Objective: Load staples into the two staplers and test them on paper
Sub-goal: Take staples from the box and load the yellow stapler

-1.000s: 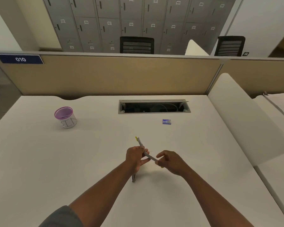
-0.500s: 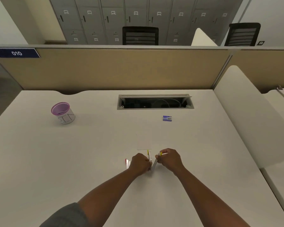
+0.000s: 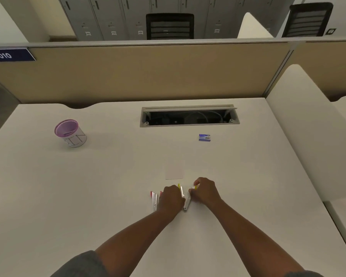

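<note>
A white stapler with yellow tips (image 3: 185, 198) lies swung open on the white desk (image 3: 68, 186) between my hands. My left hand (image 3: 171, 200) is closed over its left arm, and my right hand (image 3: 205, 191) grips its right arm near the yellow tip. A second white stapler with red tips (image 3: 154, 199) lies open just left of my left hand, partly hidden by it. A small white paper slip (image 3: 174, 171) lies flat just beyond the hands. A blue staple box (image 3: 204, 137) sits further back to the right.
A purple-rimmed cup (image 3: 71, 133) marked BIN stands at the back left. An open cable tray (image 3: 189, 116) is sunk into the desk at the back centre. A beige partition (image 3: 148, 72) walls the far edge, and a white curved divider (image 3: 308, 126) borders the right side.
The yellow-tipped stapler was held up in the air a second ago; both hands have brought it down onto the desk. The view has tilted down, revealing the paper slip and the red-tipped stapler.
</note>
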{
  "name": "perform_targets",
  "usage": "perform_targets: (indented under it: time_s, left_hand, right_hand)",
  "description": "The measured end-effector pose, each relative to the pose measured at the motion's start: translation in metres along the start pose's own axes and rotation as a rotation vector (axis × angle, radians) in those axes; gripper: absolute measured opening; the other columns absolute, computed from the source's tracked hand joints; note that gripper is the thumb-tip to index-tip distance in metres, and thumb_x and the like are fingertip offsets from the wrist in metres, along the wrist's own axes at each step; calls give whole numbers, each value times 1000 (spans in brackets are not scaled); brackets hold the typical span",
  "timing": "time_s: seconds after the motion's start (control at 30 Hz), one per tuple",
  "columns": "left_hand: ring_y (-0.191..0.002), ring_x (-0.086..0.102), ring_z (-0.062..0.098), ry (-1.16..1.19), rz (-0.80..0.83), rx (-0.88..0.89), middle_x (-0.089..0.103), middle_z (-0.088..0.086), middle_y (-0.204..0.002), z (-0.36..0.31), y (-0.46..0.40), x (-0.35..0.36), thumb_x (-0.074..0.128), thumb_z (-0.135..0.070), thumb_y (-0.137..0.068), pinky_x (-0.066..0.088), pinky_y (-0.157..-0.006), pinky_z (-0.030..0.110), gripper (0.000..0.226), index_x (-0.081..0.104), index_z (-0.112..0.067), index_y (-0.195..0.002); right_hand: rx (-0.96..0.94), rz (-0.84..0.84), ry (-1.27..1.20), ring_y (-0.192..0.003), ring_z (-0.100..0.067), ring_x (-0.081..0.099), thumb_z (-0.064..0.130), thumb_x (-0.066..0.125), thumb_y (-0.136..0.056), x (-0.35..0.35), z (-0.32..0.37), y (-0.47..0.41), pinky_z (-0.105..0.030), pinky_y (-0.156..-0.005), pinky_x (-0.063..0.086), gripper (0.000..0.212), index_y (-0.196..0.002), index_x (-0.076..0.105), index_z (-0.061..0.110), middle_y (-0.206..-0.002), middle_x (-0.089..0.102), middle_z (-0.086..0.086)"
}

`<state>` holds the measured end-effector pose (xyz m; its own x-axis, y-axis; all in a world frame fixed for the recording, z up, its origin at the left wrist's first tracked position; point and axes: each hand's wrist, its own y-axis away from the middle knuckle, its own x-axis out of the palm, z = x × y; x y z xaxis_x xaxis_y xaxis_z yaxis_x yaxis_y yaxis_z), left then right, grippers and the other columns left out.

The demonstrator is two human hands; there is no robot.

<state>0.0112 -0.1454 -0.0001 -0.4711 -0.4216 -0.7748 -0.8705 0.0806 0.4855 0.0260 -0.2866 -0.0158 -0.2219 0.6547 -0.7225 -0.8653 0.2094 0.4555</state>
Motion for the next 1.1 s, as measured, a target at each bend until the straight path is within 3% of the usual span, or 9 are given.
perform_targets:
  time_s: [0.07, 0.2, 0.37, 0.47, 0.6, 0.7, 0.83, 0.9, 1.1]
  left_hand:
    - [-89, 65, 31, 17, -31, 21, 69, 14, -90, 4, -3, -4, 56, -24, -87, 46, -70, 33, 20, 63, -10, -74]
    - [-90, 62, 29, 3, -271, 77, 66, 8, -91, 28, -13, -25, 43, -24, -95, 50, -75, 37, 25, 64, -12, -86]
    - [-110, 59, 36, -101, -490, 106, 62, 16, -125, 88, -39, -41, 55, -16, -93, 48, -90, 44, 32, 63, -7, -123]
    - [-136, 42, 40, -243, -443, 135, 43, 26, -147, 124, -49, -40, 56, -19, -94, 41, -105, 49, 49, 48, -4, -140]
    - [-150, 13, 33, -328, -313, 135, 13, 20, -161, 146, -56, -32, 28, -36, -102, 21, -119, 46, 59, 18, -12, -154]
    - [-151, 9, 32, -303, -325, 147, 10, 18, -162, 148, -57, -29, 13, -41, -97, 15, -121, 46, 64, 14, -12, -155]
    - [-151, 9, 31, -275, -347, 146, 10, 17, -162, 147, -56, -28, 14, -40, -97, 15, -122, 46, 65, 15, -13, -155]
    - [-151, 9, 30, -282, -351, 141, 10, 17, -162, 147, -57, -28, 14, -40, -96, 15, -122, 45, 65, 14, -14, -155]
    - [-151, 7, 30, -276, -357, 149, 9, 16, -163, 147, -55, -28, 15, -38, -97, 13, -122, 45, 63, 14, -14, -155]
  right_hand:
    - [-16, -7, 86, -105, -26, 61, 26, 68, -81, -6, 3, -8, -30, -86, 48, 28, -104, 65, 10, -111, 67, -8]
    - [-43, -87, 246, -107, -31, 61, 23, 56, -86, -28, 16, -31, -30, -84, 48, 25, -109, 63, 15, -115, 64, -9]
    - [-176, -160, 469, -109, -29, 56, 14, 49, -90, -52, 31, -73, -36, -92, 47, 28, -117, 56, 12, -118, 58, -10]
    - [-236, -165, 662, -114, -28, 50, 19, 47, -94, -63, 38, -98, -39, -95, 43, 39, -133, 46, 15, -133, 46, -12]
    - [-239, -209, 800, -114, -30, 48, 15, 49, -90, -73, 42, -126, -41, -90, 40, 50, -139, 38, 18, -143, 35, -11]
    - [-245, -201, 824, -115, -30, 49, 13, 53, -87, -77, 43, -142, -42, -92, 41, 55, -139, 36, 21, -143, 35, -10]
    - [-262, -139, 884, -120, -29, 48, 14, 50, -92, -75, 43, -157, -43, -96, 39, 60, -147, 28, 24, -147, 32, -8]
    - [-273, -141, 893, -117, -29, 49, 12, 51, -90, -73, 44, -161, -42, -96, 38, 59, -144, 32, 24, -142, 40, -7]
    - [-371, -216, 885, -101, -27, 53, 15, 45, -96, -70, 40, -158, -38, -89, 40, 32, -126, 49, 25, -114, 56, -7]
